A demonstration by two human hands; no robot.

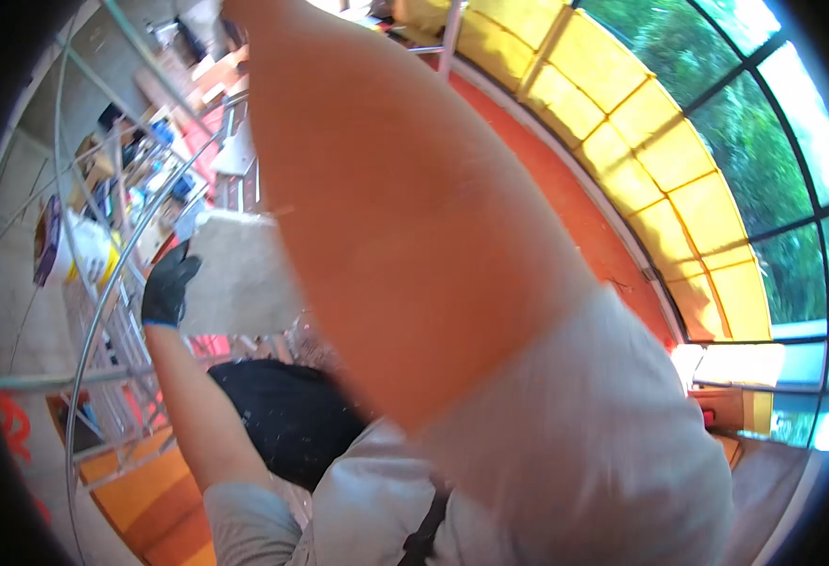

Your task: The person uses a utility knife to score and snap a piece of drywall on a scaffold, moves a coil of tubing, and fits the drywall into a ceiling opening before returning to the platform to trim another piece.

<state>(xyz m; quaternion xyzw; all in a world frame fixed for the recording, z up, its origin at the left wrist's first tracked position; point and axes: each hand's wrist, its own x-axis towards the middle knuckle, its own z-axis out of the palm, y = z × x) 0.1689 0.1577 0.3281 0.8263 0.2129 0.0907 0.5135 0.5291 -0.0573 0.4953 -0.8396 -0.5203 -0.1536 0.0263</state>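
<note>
My left hand (169,286), in a dark glove with a blue cuff edge, is closed on the left edge of a flat grey panel (240,274). The panel's right part is hidden behind my raised right arm, which fills the middle of the view and is blurred. That arm reaches up past the top edge, so my right hand is out of view. Below the panel, my dark-clad leg (287,415) shows specks on the cloth.
Metal scaffold tubes (141,226) curve along the left, with a white bucket (89,245) and scattered items beyond. Yellow panels (622,141) and dark-framed windows (754,141) line the right. An orange surface (150,509) lies lower left.
</note>
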